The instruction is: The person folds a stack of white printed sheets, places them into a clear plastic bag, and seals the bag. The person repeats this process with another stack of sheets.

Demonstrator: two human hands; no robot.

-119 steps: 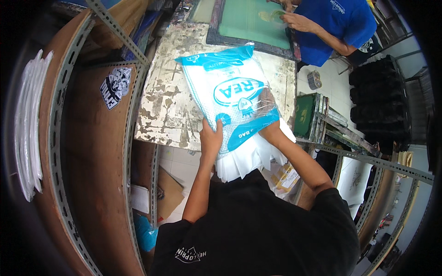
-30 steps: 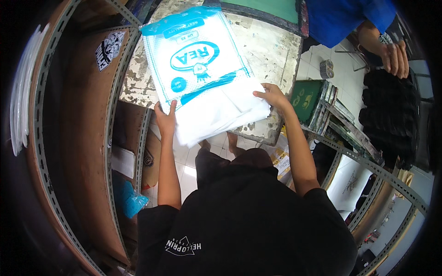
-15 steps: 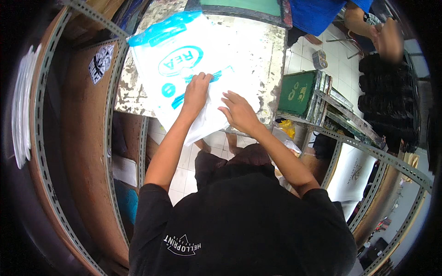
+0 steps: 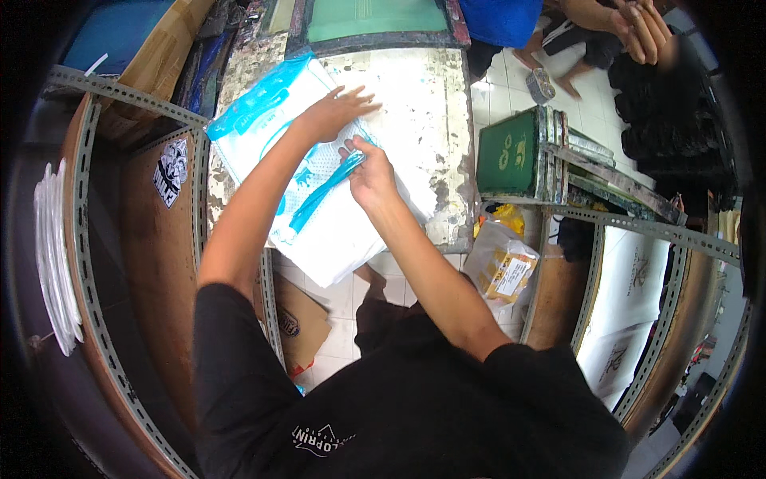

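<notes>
A white and blue printed plastic bag (image 4: 247, 132) lies at a slant on a worn, paint-flecked table (image 4: 447, 160), with white material under and beside its lower part. My right hand (image 4: 371, 174), palm turned up, has its fingers curled round the bag's folded blue edge strip. Just beyond it my left hand (image 4: 331, 116) is over the bag's upper right side, fingers stretched and spread, slightly blurred. Whether the left palm touches the bag is hidden. A white corner of the material hangs past the table's near edge.
A framed green screen (image 4: 375, 20) lies at the table's far end. More framed screens (image 4: 519, 156) stack at the right. Metal-framed shelves flank me on both sides. A clear bag with a yellow package (image 4: 511, 271) sits low right. Another person's hands (image 4: 642, 32) show at upper right.
The bag has turned and slid toward the lower left. My left hand has moved up and spread its fingers; my right hand has shifted left, turned palm up and taken the blue edge.
</notes>
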